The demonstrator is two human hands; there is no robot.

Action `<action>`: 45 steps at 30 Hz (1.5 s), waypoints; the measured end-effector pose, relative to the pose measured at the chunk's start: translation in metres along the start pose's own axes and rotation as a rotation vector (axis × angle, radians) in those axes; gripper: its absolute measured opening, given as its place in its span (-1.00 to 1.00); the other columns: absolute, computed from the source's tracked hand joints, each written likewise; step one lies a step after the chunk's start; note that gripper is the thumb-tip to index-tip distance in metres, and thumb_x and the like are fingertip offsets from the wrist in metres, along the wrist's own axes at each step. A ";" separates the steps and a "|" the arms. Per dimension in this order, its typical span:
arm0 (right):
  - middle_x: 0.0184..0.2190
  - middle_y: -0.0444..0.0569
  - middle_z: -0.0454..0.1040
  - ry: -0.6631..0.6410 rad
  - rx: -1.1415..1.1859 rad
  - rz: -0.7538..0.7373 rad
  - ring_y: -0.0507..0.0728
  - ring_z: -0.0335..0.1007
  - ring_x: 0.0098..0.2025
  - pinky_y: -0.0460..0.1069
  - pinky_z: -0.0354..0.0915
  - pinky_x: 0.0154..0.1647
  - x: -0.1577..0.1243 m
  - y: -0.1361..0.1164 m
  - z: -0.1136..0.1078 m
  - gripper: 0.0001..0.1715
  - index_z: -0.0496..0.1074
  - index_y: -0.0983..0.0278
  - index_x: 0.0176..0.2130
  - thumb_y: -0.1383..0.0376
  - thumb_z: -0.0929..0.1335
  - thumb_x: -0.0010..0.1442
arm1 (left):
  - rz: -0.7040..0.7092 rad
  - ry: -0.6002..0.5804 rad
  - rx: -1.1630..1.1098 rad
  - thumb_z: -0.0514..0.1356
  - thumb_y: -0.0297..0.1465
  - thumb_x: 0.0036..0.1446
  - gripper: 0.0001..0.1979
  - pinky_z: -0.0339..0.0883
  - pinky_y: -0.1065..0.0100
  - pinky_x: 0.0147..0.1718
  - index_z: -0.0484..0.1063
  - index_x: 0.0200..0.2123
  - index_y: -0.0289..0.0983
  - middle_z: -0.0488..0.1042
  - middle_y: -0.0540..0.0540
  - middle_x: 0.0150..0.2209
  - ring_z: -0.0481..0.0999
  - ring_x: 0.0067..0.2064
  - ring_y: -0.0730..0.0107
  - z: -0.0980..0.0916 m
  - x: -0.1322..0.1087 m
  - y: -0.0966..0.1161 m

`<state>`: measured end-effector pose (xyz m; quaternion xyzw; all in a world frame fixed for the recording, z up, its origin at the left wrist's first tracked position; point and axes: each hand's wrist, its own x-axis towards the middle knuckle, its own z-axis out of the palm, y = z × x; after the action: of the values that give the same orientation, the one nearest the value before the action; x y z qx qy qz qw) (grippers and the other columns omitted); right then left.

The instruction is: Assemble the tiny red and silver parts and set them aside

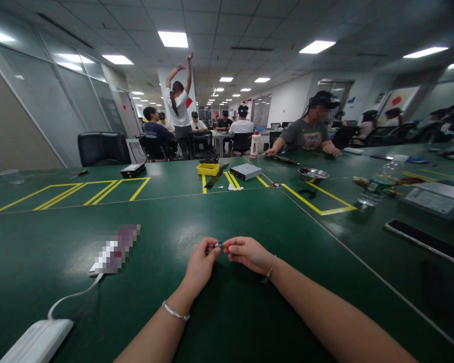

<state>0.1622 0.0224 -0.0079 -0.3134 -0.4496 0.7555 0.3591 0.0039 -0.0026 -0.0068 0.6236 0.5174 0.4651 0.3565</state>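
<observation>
My left hand (201, 262) and my right hand (251, 253) meet just above the green table (159, 282), fingertips almost touching. The left thumb and fingers pinch a small dark piece with a reddish patch (217, 245). In the right fingertips is a small orange piece (227, 247). A thin greyish part shows between them; whether the pieces are joined I cannot tell. Both are too small and too covered by fingers to name their kind.
A phone (117, 249) on a white cable lies left, near a white power bank (41, 340). Rightward are a dark phone (427, 242), a water bottle (380, 184) and a grey metal box (435, 199). Farther off stand a yellow tray (208, 169) and a metal bowl (313, 174). Someone sits across.
</observation>
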 end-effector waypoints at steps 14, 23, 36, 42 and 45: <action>-0.47 -0.10 0.40 -0.165 -0.182 -0.059 -0.04 0.28 -0.40 -0.10 0.16 -0.35 -0.006 -0.003 0.004 -0.76 0.36 0.37 -0.46 0.44 0.40 -0.28 | -0.074 -0.038 -0.056 -0.10 -0.18 0.03 -0.64 0.08 0.47 -0.58 0.27 -0.59 -0.30 0.23 0.07 -0.71 0.21 -0.62 0.52 -0.003 -0.002 0.006; -0.46 -0.12 0.35 -0.125 -0.010 -0.056 -0.07 0.26 -0.48 -0.08 0.17 -0.39 -0.006 -0.004 0.001 -0.78 0.29 0.33 -0.39 0.36 0.36 -0.15 | -0.065 -0.058 -0.153 0.13 -0.38 -0.15 -0.86 0.18 0.45 -0.43 0.30 -0.45 -0.31 0.37 0.01 -0.51 0.34 -0.46 0.49 -0.002 -0.001 0.006; -0.43 -0.12 0.36 -0.115 0.005 -0.044 -0.07 0.29 -0.47 -0.08 0.18 -0.36 -0.005 -0.004 0.000 -0.75 0.28 0.34 -0.42 0.45 0.38 -0.21 | -0.006 0.028 0.027 0.12 -0.43 -0.18 -0.89 0.18 0.42 -0.40 0.30 -0.46 -0.28 0.35 0.01 -0.45 0.34 -0.38 0.43 -0.003 -0.001 0.008; -0.42 -0.11 0.37 -0.128 -0.021 -0.058 -0.07 0.28 -0.47 -0.10 0.18 -0.38 -0.005 -0.003 -0.001 -0.73 0.31 0.34 -0.39 0.44 0.38 -0.22 | -0.024 -0.014 -0.007 0.08 -0.37 -0.11 -0.86 0.19 0.40 -0.38 0.33 -0.42 -0.28 0.39 0.00 -0.47 0.36 -0.41 0.44 -0.003 -0.001 0.012; -0.47 -0.10 0.37 -0.104 -0.019 -0.037 -0.07 0.27 -0.49 -0.09 0.18 -0.39 -0.004 -0.003 0.000 -0.77 0.32 0.36 -0.39 0.36 0.36 -0.16 | -0.023 -0.031 -0.042 0.05 -0.35 -0.07 -0.82 0.21 0.40 -0.38 0.34 -0.37 -0.28 0.40 -0.01 -0.46 0.36 -0.42 0.44 -0.003 -0.001 0.010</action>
<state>0.1656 0.0201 -0.0041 -0.2690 -0.4803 0.7597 0.3461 0.0039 -0.0053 0.0033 0.6172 0.5091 0.4621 0.3826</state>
